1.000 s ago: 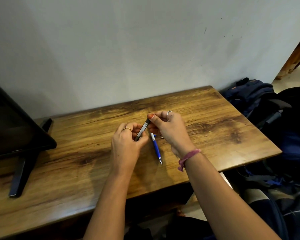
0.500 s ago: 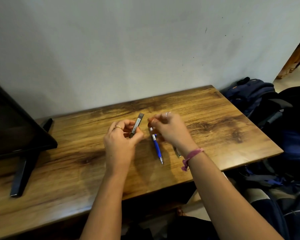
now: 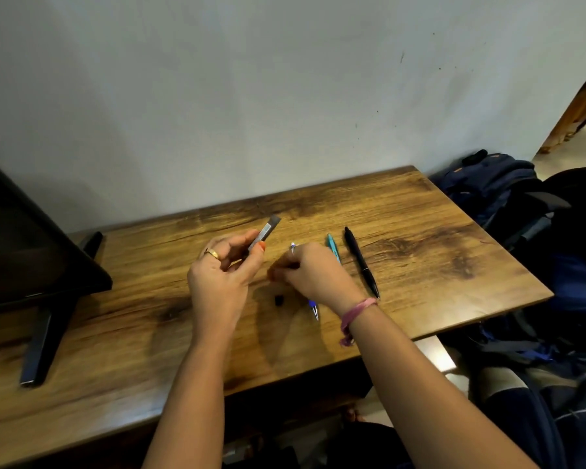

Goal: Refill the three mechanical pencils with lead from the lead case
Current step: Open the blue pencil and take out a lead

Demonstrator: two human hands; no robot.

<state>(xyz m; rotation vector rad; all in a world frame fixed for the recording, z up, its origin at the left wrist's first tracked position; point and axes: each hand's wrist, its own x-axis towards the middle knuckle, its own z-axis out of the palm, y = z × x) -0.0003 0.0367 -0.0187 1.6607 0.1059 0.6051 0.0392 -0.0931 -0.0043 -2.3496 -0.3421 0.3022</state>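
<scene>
L hand (image 3: 217, 279) fingers grip lead case (image 3: 264, 232), tilted toward 1 o'clock above table (image 3: 420, 231). R hand (image 3: 313, 275) fingers curled over blue pencil (image 3: 313, 308), can't tell if gripping; small black cap (image 3: 278, 300) at its 7 o'clock; teal pencil (image 3: 332, 247), black pencil (image 3: 361, 260) at 2 o'clock

Wooden desk (image 3: 420, 231) against pale wall (image 3: 251, 96)

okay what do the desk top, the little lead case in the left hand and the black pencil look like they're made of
Desk top: wood or wood-look laminate, brown grain with dark knots and a low sheen; which one is unclear.
Lead case, held by the left hand: probably hard plastic, dark and flat with a pale label.
Black pencil: likely plastic barrel, smooth and slightly glossy, with a metallic-looking tip.
</scene>
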